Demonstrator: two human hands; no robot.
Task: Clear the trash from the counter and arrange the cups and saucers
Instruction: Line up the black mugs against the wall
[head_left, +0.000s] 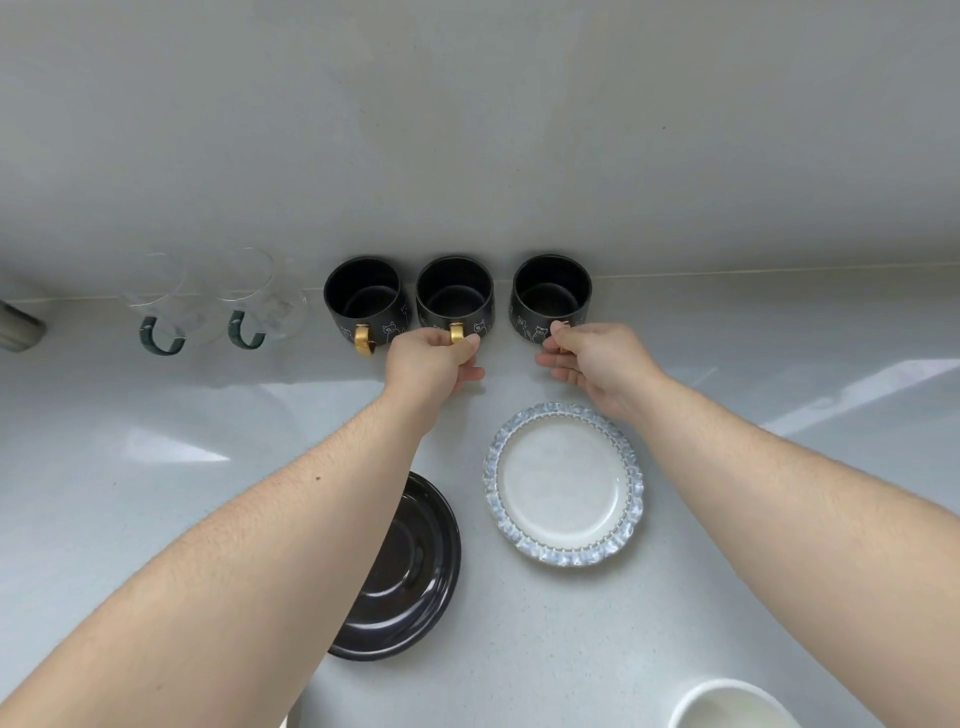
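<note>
Head view: left hand (434, 364) grip pinches middle cup (455, 296) handle, right hand (597, 364) grip pinches right cup (550, 293) handle

Matt black cups (454, 296) — glossy counter (156, 519), clear glasses (161, 296).

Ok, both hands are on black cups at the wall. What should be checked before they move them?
1. Left hand grips the middle black cup by its gold handle: ok.
2. Right hand pinches the right black cup handle: ok.
3. All three cups upright: ok.
4. Black saucer free to receive a cup: cannot tell, forearm covers part.
5. Blue-rimmed plate bare: ok.
</note>
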